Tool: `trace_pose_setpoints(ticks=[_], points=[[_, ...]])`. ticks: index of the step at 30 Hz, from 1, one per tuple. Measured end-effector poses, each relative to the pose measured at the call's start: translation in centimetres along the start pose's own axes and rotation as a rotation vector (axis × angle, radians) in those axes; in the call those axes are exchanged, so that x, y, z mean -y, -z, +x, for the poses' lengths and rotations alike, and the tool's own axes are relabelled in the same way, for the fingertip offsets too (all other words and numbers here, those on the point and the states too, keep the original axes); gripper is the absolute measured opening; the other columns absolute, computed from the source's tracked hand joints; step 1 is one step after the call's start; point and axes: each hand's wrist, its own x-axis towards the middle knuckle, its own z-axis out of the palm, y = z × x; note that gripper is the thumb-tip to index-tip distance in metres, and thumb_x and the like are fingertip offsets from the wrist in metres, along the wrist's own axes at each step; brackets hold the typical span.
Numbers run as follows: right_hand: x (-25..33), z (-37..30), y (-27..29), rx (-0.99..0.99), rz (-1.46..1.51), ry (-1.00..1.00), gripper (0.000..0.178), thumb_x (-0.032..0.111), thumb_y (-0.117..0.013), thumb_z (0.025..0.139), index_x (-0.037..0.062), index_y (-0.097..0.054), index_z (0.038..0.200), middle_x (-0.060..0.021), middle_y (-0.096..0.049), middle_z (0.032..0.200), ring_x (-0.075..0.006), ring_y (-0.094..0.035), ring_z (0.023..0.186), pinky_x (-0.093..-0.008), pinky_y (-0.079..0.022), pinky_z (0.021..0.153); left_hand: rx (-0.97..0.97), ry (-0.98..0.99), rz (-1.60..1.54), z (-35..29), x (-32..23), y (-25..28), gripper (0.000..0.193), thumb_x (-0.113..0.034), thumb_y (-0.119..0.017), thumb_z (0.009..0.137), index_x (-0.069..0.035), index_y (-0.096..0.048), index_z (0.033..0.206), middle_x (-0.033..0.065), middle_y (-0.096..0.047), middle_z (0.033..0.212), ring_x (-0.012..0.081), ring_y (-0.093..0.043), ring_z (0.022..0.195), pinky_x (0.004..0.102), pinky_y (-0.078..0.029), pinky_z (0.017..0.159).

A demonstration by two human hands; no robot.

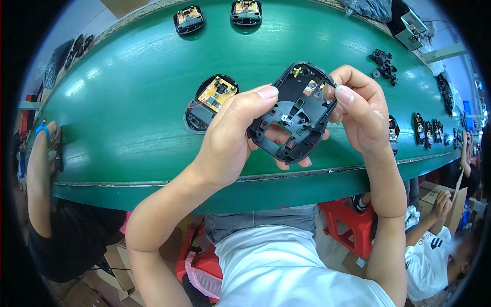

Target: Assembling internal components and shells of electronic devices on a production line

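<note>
A black plastic housing shell [307, 110] with cut-out windows is held up, tilted, over the green bench. My left hand [238, 123] is closed on its left edge, thumb on top and fingers passing beneath. At the upper right edge, my right hand [358, 105] pinches the rim between thumb and fingers. Whether a small part is also in that pinch, I cannot tell. Just left of the shell, partly behind my left hand, lies a black half-housing [193, 118] with a yellow circuit board [217, 92] and a red wire.
Two similar units, one [189, 20] beside another [246, 13], lie at the far edge. Loose black parts [383, 66] sit at the far right, with several units [428, 130] nearer. Co-workers sit on both sides; one's arm [41, 169] rests at the left. A red stool [348, 225] stands below.
</note>
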Motion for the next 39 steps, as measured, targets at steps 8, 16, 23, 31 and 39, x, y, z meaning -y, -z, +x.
trace_pose_setpoints(ticks=[8, 16, 23, 31, 39], points=[[-0.1, 0.0, -0.3, -0.008, 0.009, 0.009, 0.023, 0.023, -0.069, 0.095, 0.0008, -0.065, 0.099, 0.0001, -0.062, 0.077, -0.0053, -0.055, 0.067, -0.0222, -0.043, 0.061, 0.008, -0.016, -0.014, 0.0, 0.1, 0.2, 0.068, -0.043, -0.035, 0.099, 0.011, -0.054, 0.135, 0.0305, -0.072, 0.1, 0.03, -0.074, 0.065, 0.0296, -0.056, 0.049], [-0.3, 0.1, -0.2, 0.006, 0.005, 0.029, 0.023, 0.023, -0.069, 0.095, 0.0004, -0.065, 0.099, -0.0004, -0.063, 0.08, -0.0054, -0.055, 0.067, -0.0223, -0.043, 0.061, 0.053, -0.015, -0.023, -0.1, 0.5, 0.6, 0.069, -0.045, -0.037, 0.098, 0.009, -0.052, 0.139, 0.0305, -0.072, 0.102, 0.0295, -0.074, 0.066, 0.0311, -0.056, 0.051], [-0.2, 0.1, -0.4, 0.001, 0.03, 0.046, 0.023, 0.022, -0.069, 0.096, 0.0, -0.066, 0.1, -0.001, -0.064, 0.082, -0.0056, -0.055, 0.069, -0.0225, -0.044, 0.062, 0.07, -0.003, 0.118, -0.2, 0.7, 0.9, 0.073, -0.048, -0.043, 0.095, 0.007, -0.046, 0.142, 0.0283, -0.072, 0.108, 0.0284, -0.075, 0.073, 0.0295, -0.056, 0.054], [-0.5, 0.5, -0.6, -0.032, -0.027, 0.087, 0.023, 0.023, -0.07, 0.096, 0.0014, -0.068, 0.1, -0.0031, -0.069, 0.09, -0.0049, -0.056, 0.069, -0.0217, -0.044, 0.062, 0.128, 0.027, 0.127, -1.1, 0.6, 0.9, 0.053, -0.032, -0.05, 0.096, 0.004, -0.051, 0.136, 0.0116, -0.069, 0.105, 0.0171, -0.07, 0.083, 0.0277, -0.053, 0.065], [-0.7, 0.6, -0.7, -0.013, -0.035, 0.099, 0.023, 0.025, -0.07, 0.096, 0.0023, -0.069, 0.1, -0.0032, -0.07, 0.09, -0.0046, -0.056, 0.069, -0.0214, -0.045, 0.061, 0.112, 0.07, 0.196, -0.9, 0.8, 1.2, 0.076, -0.045, -0.051, 0.089, 0.004, -0.041, 0.146, 0.0213, -0.072, 0.109, 0.0236, -0.073, 0.079, 0.0273, -0.054, 0.06]])
